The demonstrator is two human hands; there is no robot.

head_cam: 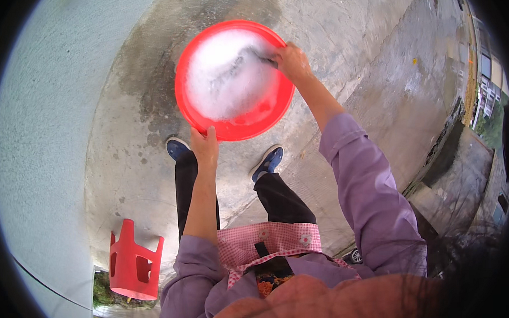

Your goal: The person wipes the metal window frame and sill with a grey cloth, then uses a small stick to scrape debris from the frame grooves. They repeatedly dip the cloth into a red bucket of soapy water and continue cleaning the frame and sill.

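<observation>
A round red plastic basin (247,132), full of white foam (222,76), is held out in front of me over the concrete ground. At its near rim, my left hand (204,148) grips the edge with the thumb on top. My right hand (292,62) is closed at the right rim, its fingers partly hidden. Beside those fingers a dark, wet thing (261,57) lies partly in the foam; I cannot tell whether it is cloth, nor whether the right hand also holds it.
Both feet in blue shoes (268,159) stand on the concrete ground (124,172), which has dark wet patches. A red plastic stool (134,264) is at the lower left, near a pale wall (47,136). A car wheel (356,256) shows behind my right arm.
</observation>
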